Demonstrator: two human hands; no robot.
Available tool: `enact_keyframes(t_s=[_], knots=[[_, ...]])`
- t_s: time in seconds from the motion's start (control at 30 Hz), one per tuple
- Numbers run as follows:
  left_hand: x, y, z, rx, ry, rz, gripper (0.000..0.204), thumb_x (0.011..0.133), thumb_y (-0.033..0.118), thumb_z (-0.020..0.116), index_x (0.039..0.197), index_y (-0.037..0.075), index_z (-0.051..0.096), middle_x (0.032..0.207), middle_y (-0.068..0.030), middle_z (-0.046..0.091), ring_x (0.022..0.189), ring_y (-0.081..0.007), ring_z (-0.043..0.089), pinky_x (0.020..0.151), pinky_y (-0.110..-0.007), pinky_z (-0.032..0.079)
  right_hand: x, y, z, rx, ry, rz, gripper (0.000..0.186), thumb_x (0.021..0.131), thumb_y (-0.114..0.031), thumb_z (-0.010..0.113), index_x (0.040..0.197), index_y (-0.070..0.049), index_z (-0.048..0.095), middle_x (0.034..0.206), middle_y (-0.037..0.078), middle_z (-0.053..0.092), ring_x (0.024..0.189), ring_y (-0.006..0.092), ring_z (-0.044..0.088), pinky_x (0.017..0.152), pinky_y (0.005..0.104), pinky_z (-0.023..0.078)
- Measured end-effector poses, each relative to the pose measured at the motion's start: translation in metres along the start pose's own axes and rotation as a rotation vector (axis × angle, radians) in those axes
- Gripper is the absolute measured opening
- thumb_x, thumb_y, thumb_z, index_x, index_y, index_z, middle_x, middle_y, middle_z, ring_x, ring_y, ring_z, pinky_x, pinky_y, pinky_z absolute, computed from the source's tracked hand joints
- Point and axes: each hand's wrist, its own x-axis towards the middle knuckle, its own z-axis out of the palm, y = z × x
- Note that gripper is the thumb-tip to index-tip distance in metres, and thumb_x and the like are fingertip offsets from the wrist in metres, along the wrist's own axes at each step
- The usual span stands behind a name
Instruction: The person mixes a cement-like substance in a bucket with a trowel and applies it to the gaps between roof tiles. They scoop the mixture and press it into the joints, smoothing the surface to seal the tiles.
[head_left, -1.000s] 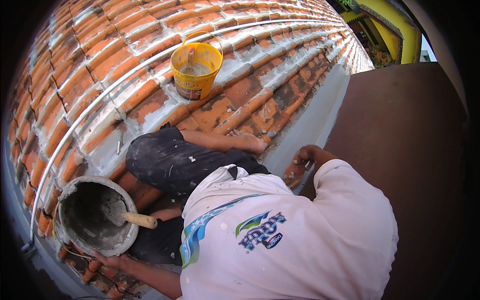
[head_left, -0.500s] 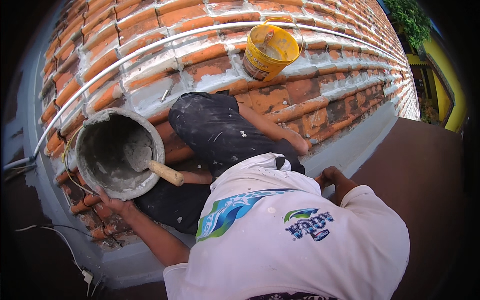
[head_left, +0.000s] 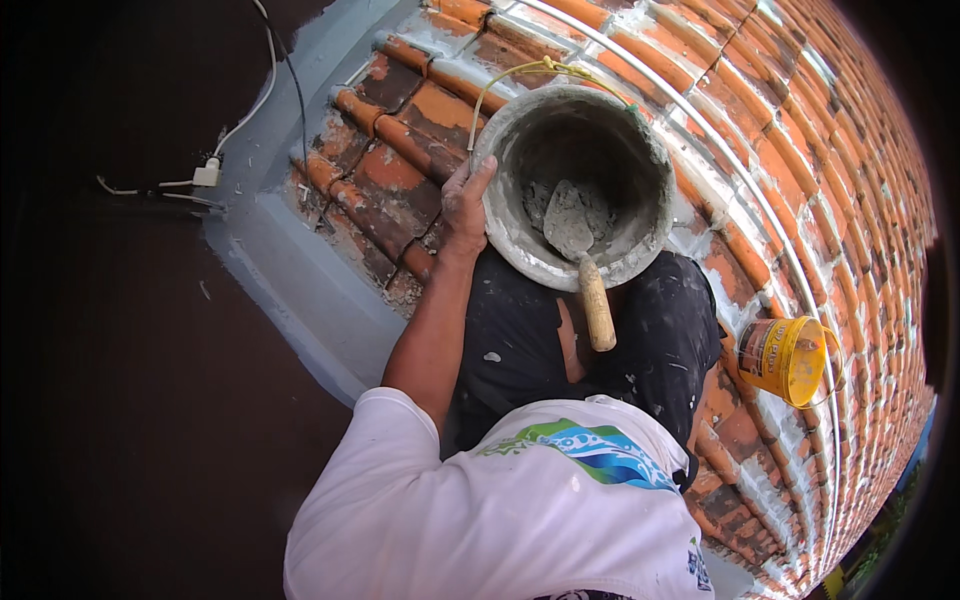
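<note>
My left hand [head_left: 466, 205] is closed on the left side of a round grey bucket [head_left: 510, 225], thumb up by the rim. Cement coats the bucket's walls, and some wet grey mortar [head_left: 600, 213] lies at the bottom. A trowel [head_left: 597, 308] leans inside, its blade in the mortar and its wooden handle resting over the near rim toward me. The bucket's thin wire handle [head_left: 515, 72] is folded over the far side. My bent knees, in dark stained trousers [head_left: 655, 325], are just below the bucket. My right hand is out of view.
Orange clay roof tiles [head_left: 395, 185] with grey-coated joints surround me. A yellow pail [head_left: 802, 362] stands to the right, beside a long white pipe [head_left: 770, 190]. To the left are a grey-coated edge [head_left: 300, 280], a dark brown surface [head_left: 130, 380] and a cable with a white connector [head_left: 207, 174].
The view has swung left, so the bucket now appears near the middle and the yellow pail far right. My right hand has left the picture. My left hand stays on the bucket.
</note>
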Motion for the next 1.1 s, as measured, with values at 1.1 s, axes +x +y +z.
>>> enact_keyframes(t_s=[1.1], knots=[[0.115, -0.051, 0.156, 0.045, -0.463, 0.142, 0.055, 0.082, -0.007, 0.062, 0.136, -0.007, 0.072, 0.12, -0.006, 0.078, 0.108, -0.0129, 0.07, 0.099, -0.027, 0.054, -0.232, -0.579, -0.274, -0.088, 0.765, -1.111, 0.032, 0.099, -0.023, 0.063, 0.108, 0.008, 0.061, 0.099, 0.032, 0.073, 0.094, 0.0469, 0.075, 0.086, 0.0551, 0.059]])
